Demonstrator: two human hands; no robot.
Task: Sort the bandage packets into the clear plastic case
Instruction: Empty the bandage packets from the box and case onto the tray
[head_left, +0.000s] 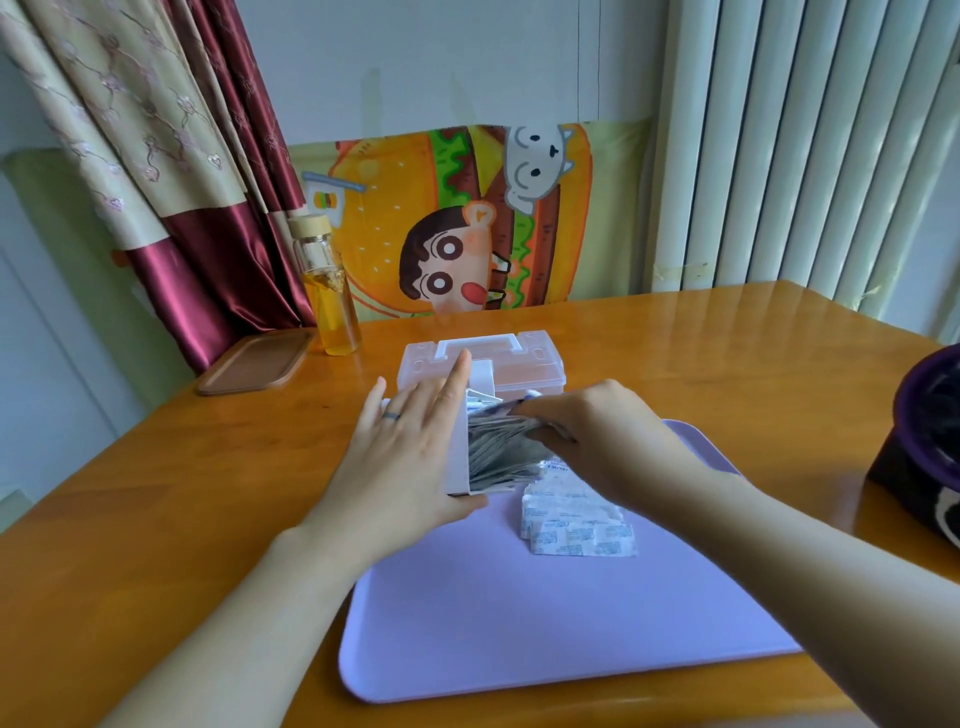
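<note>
The left hand (410, 447), a ring on one finger, lies flat and open-fingered against the side of a small white cardboard box (460, 441), thumb under its near corner, steadying it upright on its edge. The box's open face points to the right and shows a tight fan of grey-edged bandage packets (501, 452) packed inside. The right hand (597, 436) reaches in from the other side, its fingers curled over the top of that fan and pinched on the packets; the fingertips are hidden among them, so how many it grips cannot be told. Just in front of the right hand, a loose pile of white packets with blue print (576, 522) lies on a lilac tray (519, 623), which both forearms cross. Directly behind the box stands the clear plastic case (483, 364), lid shut, its white handle on top, touching or very nearly touching the box. All of this sits on an orange-brown wooden table (156, 493). Farther back on the left stand a glass bottle (330, 291) of yellow liquid with a pale wooden cap and, beside it, a flat brown lid (257, 361). A dark purple container (924, 441) is at the right edge.
</note>
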